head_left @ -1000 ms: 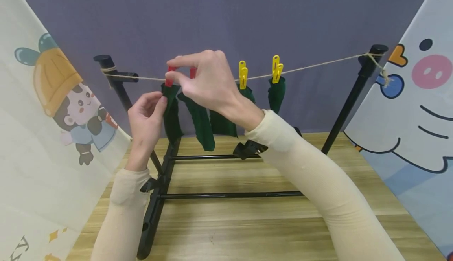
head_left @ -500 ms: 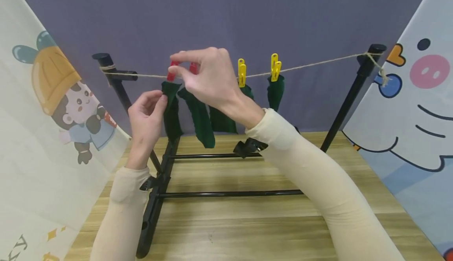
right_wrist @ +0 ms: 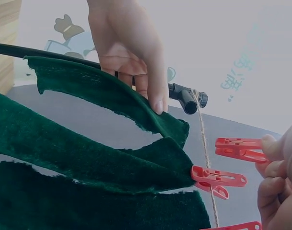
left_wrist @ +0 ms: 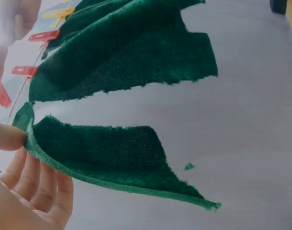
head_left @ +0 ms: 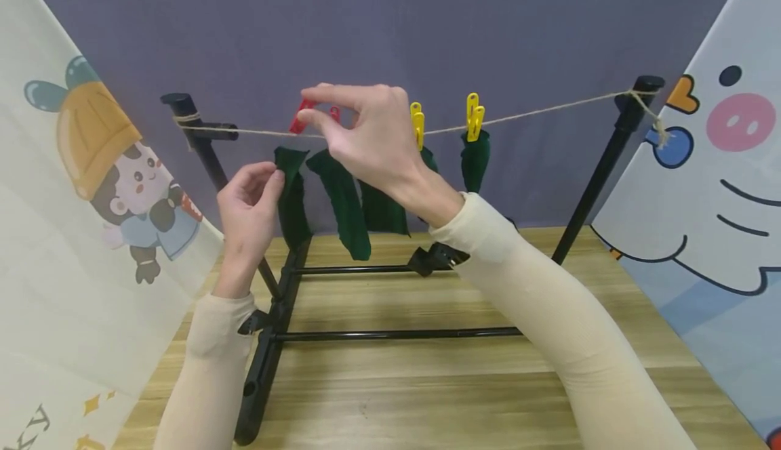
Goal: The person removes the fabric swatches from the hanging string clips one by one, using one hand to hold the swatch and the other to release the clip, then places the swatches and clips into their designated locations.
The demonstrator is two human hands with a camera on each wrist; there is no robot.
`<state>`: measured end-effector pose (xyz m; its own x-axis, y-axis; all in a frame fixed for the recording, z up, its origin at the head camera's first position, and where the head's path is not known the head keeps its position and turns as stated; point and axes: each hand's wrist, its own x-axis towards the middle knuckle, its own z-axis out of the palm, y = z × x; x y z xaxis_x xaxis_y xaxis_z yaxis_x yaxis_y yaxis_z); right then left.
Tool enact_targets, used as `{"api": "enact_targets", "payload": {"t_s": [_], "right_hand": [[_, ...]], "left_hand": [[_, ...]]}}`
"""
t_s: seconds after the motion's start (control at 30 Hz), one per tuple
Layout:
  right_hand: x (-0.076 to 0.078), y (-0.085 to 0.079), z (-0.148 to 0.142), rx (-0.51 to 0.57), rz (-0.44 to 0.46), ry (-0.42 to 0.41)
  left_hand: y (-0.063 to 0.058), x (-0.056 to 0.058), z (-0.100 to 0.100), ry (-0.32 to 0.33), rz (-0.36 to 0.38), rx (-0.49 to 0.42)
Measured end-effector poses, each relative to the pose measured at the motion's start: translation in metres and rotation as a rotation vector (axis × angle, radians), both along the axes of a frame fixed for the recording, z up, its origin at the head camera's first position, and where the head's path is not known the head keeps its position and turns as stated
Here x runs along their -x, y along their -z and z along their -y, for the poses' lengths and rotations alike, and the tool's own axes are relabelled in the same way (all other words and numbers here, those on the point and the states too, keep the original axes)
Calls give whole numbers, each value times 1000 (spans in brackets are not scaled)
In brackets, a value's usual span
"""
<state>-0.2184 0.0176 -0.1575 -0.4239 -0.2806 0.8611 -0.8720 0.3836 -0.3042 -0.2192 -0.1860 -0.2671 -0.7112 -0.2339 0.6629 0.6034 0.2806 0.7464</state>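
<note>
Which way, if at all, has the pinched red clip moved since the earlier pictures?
Yes: the red clip has moved up and to the right in the head view, judged against the left black post.

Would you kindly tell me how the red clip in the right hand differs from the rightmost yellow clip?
The red clip is pinched in the right hand, off the line; the yellow clip sits on it. The red clip bears no cloth; the yellow clip grips green cloth. In the head view, the red clip tilts; the yellow clip is nearly upright.
</note>
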Motion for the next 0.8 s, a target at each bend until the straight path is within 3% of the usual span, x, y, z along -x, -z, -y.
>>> {"api": "enact_targets", "payload": {"t_s": [0.2, 0.6, 0.8], "right_hand": [[-3, 7, -7, 41, -23, -26], [-16, 20, -22, 47, 0, -56], [-18, 28, -33, 55, 27, -57]], "left_hand": [[4, -1, -2, 2, 18, -13], [10, -4, 1, -28, 47, -5], [14, -6, 1, -10, 64, -12]]}}
